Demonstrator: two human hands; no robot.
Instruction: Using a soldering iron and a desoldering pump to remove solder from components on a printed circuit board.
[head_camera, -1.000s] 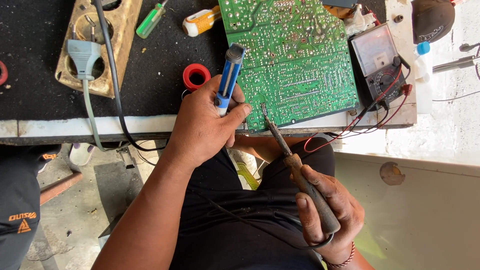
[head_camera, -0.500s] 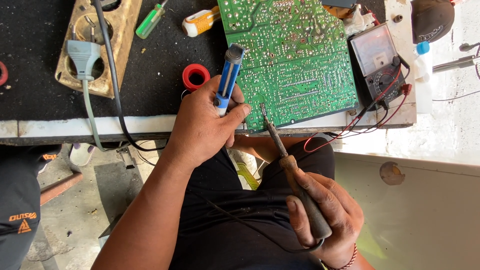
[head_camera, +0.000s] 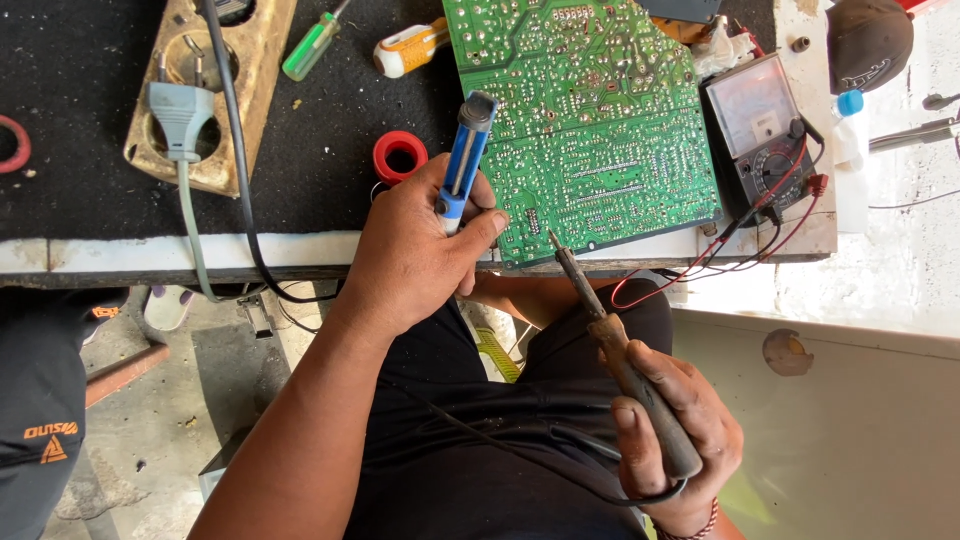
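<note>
Green circuit board (head_camera: 590, 120) is laid solder side up on the black bench mat (head_camera: 80, 210), its near edge at the bench rim. A blue solder sucker (head_camera: 463, 160) is gripped upright in the left hand (head_camera: 420, 250), fingers closed round it, beside the board's left edge. A soldering iron (head_camera: 620, 360) is clasped in the right hand (head_camera: 670, 430), tip just touching the board's near edge. A meter (head_camera: 760, 130) is seen to the right.

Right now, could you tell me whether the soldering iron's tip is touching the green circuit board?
Cannot tell. In the head view the soldering iron tip ends right at the green circuit board's near edge, so overlap hides any gap.
</note>
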